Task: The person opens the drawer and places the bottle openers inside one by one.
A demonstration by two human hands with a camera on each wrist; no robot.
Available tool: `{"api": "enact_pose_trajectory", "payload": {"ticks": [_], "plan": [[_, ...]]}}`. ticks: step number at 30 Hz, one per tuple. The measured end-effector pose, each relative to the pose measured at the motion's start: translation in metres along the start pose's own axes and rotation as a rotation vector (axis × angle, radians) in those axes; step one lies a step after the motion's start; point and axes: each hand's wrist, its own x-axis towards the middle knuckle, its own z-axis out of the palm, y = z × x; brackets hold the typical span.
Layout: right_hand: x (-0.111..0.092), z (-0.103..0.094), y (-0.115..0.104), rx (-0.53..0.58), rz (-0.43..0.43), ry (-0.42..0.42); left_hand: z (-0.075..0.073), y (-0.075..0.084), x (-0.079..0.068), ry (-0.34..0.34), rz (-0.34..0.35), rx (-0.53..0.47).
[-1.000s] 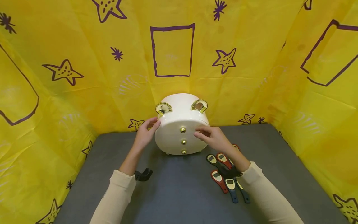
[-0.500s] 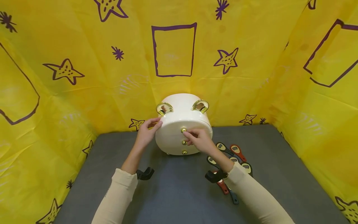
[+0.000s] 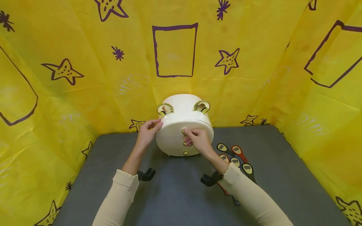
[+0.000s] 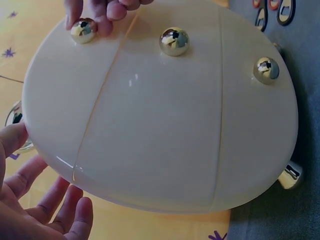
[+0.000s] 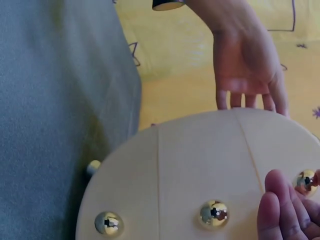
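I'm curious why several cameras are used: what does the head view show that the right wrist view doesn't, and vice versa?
Only the head view shows the bottle openers on the grey table, the gold ears on the white box, and the person's sleeves.

Only the right wrist view shows the palm side of the left hand and, clearly, the two seams across the box's front.

Both share the box, its three gold knobs, the left hand, the right hand, the table and the yellow cloth.
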Motion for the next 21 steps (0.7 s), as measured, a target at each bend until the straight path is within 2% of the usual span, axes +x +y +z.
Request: {"api": "enact_pose_trajectory", "payload": {"ticks": [6,12,13,19,21], "plan": [[-0.011,0.0,-0.002,0.03,0.019,0.008,-0.002,-0.001,0.001,-0.029,-0.006,-0.006],[-0.029,-0.001,-0.004,0.011,0.032,-0.009,-0.005,-0.005,-0.002,-0.064,0.049,0.017],[-0.032,-0.001,-0.004,0.003,0.033,-0.013,-0.006,-0.001,-0.005,-0.066,0.053,0.027],[-0.048,0.001,-0.004,-0.037,-0.006,-0.016,-0.005,-0.004,-0.004,-0.042,0.1,0.067],[-0.054,0.001,-0.005,-0.041,-0.019,-0.009,-0.006,-0.01,-0.002,-0.035,0.118,0.071]]}}
